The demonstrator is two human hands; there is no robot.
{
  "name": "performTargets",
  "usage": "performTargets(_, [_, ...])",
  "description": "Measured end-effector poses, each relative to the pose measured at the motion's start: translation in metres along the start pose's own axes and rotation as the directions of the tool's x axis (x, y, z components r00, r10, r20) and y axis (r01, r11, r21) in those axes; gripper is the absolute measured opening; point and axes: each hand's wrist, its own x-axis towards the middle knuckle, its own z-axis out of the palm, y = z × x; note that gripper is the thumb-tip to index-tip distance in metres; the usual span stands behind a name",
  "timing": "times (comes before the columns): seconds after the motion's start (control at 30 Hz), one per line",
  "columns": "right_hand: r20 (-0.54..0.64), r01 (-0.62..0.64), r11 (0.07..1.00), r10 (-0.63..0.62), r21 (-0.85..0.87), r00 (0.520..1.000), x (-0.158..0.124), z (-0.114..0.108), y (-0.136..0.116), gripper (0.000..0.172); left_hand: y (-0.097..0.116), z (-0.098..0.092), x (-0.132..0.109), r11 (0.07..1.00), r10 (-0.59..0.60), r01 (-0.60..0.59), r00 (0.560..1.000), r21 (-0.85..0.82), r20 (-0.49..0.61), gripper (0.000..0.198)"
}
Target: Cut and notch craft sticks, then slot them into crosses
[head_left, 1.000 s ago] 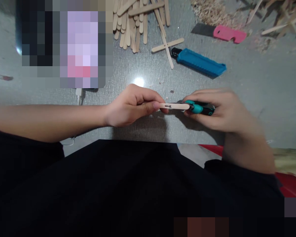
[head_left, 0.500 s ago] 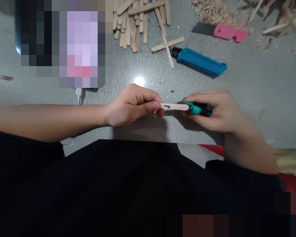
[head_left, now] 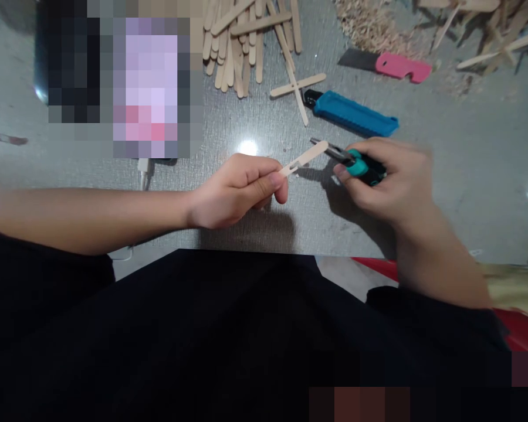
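Between the thumb and fingers of my left hand (head_left: 244,190) is a wooden popsicle stick (head_left: 312,154), pinched at one end and slanting up to the right. A narrow slot or notch shows in it near my thumb. My right hand (head_left: 393,179) is wrapped round a pair of pliers (head_left: 356,163) with teal and black handles. Their metal jaws point up and left, by the stick's free end. Whether the jaws touch the stick, I cannot tell.
Several popsicle sticks (head_left: 231,53) lie heaped at the back, two crossed. A blue box cutter (head_left: 356,113), a pink-handled blade (head_left: 402,67) and wood shavings (head_left: 374,29) lie to the right. At the left, a white cable (head_left: 144,167) runs from a blurred device.
The popsicle stick has swung from nearly level to tilted up at its free end. My right hand has turned the pliers, so their jaws now show beside that end.
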Motion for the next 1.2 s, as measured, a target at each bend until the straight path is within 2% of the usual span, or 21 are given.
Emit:
performTargets(0.13, [0.056, 0.072, 0.994, -0.077, 0.077, 0.995, 0.002, -0.002, 0.0, 0.005, -0.001, 0.001, 0.0, 0.998, 0.011, -0.012, 1.0, -0.059, -0.012, 0.039])
performTargets(0.23, [0.079, 0.069, 0.991, -0.078, 0.113, 0.994, 0.0, -0.003, -0.006, 0.003, -0.002, 0.002, 0.0, 0.998, 0.008, -0.009, 1.0, -0.055, -0.014, 0.039])
performTargets(0.33, [0.106, 0.019, 0.985, -0.038, 0.173, 0.994, -0.001, -0.005, -0.014, 0.004, -0.002, 0.002, 0.0, 0.999, 0.035, -0.034, 0.999, 0.028, -0.019, 0.039])
performTargets(0.47, [0.212, -0.139, 0.957, 0.086, 0.253, 0.974, -0.004, -0.009, -0.023, 0.003, -0.003, 0.0, 0.0, 0.988, 0.104, -0.102, 0.995, 0.119, -0.01, 0.035])
performTargets(0.57, [0.204, -0.185, 0.941, 0.13, 0.283, 0.97, -0.005, -0.008, -0.027, 0.005, -0.004, -0.001, 0.001, 0.985, 0.118, -0.116, 0.993, 0.128, -0.011, 0.03])
performTargets(0.9, [0.193, -0.199, 0.955, 0.158, 0.219, 0.968, -0.004, -0.007, -0.033, 0.004, -0.01, 0.0, 0.001, 0.998, 0.057, -0.054, 0.996, 0.042, -0.062, 0.025])
performTargets(1.2, [0.199, -0.19, 0.966, 0.155, 0.174, 0.968, -0.007, -0.007, -0.034, 0.005, -0.008, 0.002, -0.001, 0.998, 0.054, -0.053, 0.998, 0.03, -0.04, 0.022])
